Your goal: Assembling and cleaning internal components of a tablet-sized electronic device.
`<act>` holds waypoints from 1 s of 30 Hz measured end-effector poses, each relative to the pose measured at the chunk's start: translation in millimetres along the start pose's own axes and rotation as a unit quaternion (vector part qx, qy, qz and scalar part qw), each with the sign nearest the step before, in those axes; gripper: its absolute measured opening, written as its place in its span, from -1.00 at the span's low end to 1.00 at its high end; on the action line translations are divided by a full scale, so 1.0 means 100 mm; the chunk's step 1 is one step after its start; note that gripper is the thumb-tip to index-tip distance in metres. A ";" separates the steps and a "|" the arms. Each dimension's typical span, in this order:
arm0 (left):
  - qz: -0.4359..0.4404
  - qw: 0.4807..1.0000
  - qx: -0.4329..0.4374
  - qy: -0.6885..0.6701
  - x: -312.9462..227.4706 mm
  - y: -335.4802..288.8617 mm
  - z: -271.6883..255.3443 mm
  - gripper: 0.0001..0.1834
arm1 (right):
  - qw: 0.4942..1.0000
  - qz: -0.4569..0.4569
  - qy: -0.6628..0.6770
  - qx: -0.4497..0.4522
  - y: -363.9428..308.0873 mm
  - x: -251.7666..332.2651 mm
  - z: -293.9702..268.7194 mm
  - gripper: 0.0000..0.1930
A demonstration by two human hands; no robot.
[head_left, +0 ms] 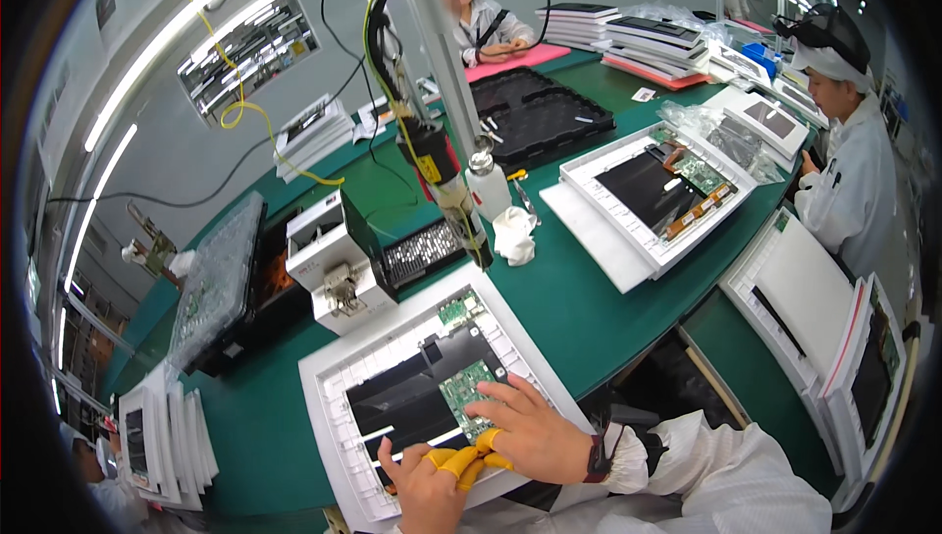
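A white plastic housing (324,377) lies in front of me, tilted on the green bench, with a black panel (392,397) inside it. On the panel sits a green circuit board (466,387). My right hand (540,436) reaches over the board's near right side, some fingers stretched across it. Beside it, my left hand (432,490) is at the housing's near edge, one finger pointing up. Yellow finger covers (471,463) on both hands meet in a pinch at the board's near end. Whatever they pinch is hidden. A smaller green board (456,311) sits at the housing's far corner.
A hanging electric screwdriver (437,166) comes down beyond the housing. Nearby stand a white dispenser box (334,254), a white bottle (486,186) and a crumpled white cloth (514,235). Another opened housing (657,190) lies to the right. Co-workers sit at the far side and right.
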State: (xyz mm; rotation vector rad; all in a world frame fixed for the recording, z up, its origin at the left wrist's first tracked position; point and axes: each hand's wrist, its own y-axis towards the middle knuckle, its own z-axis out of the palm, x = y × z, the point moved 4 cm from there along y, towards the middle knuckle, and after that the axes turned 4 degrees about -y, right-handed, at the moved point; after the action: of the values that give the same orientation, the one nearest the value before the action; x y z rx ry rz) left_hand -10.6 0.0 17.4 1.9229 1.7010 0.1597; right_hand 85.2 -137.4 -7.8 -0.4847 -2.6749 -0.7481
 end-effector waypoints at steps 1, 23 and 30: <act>0.000 1.000 0.008 0.003 -0.02 0.02 -0.01 -0.75 | 1.000 -0.003 -0.007 -0.006 -0.01 0.01 -0.01 -0.87; -0.062 0.998 0.019 -0.003 0.17 -0.03 0.07 -0.79 | 0.998 0.040 -0.022 0.034 0.14 -0.02 -0.07 -0.80; -0.074 0.997 0.028 -0.008 0.16 -0.03 0.08 -0.80 | 0.998 0.042 -0.038 0.013 0.10 0.01 -0.05 -0.81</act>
State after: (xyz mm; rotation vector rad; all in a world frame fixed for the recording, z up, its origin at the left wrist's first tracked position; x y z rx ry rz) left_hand -6.9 12.2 5.1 1.8233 1.8464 0.0401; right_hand 89.7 -132.0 0.7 -0.6269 -2.7120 -0.6844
